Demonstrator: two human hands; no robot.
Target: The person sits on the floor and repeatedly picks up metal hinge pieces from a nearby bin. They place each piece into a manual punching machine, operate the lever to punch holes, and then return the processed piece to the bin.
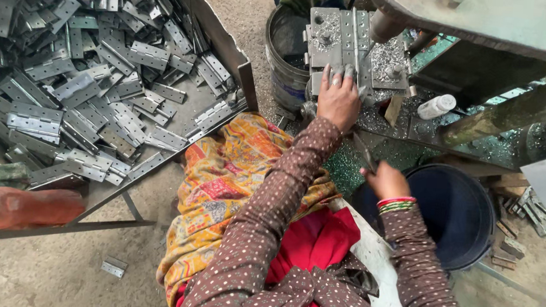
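Observation:
My left hand (337, 99) reaches forward and presses its fingers on a grey metal hinge (349, 41) lying on the plate of a drilling machine. A round spindle (384, 26) comes down just right of the hinge. Silver metal shavings (384, 59) cover the plate around it. My right hand (385, 180), with coloured bangles at the wrist, is closed around a thin dark lever (363, 151) lower down, over a dark bucket (460, 210).
A large tray (226, 42) on the left holds several grey hinges (92, 61). A grey bucket (284, 57) stands behind the machine plate. A white bottle (436, 106) lies on the machine base. An orange bottle (19, 208) lies at the left edge. One loose hinge (113, 267) lies on the floor.

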